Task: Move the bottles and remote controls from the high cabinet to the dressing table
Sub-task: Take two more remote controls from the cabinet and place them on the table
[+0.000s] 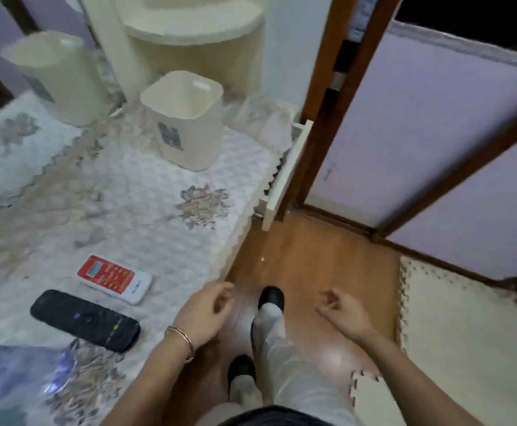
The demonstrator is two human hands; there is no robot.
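Note:
Two remote controls lie on the dressing table (134, 192), which is covered with a white quilted cloth. The white remote with a red face (114, 278) is nearer the table's right edge, and the black remote (85, 320) lies just in front of it. A clear plastic bottle (14, 376) lies at the lower left corner, blurred. My left hand (205, 312) hangs empty past the table's right edge, fingers loosely curled and apart. My right hand (343, 312) is over the wooden floor, also empty with fingers apart.
A cream square bin (186, 118) stands on the table, its reflection in a mirror (57, 75) behind. A drawer front (285, 176) juts out at the table's right. Wooden door frame (328, 96), foam floor mat (460, 333), and my feet in black slippers are on the floor.

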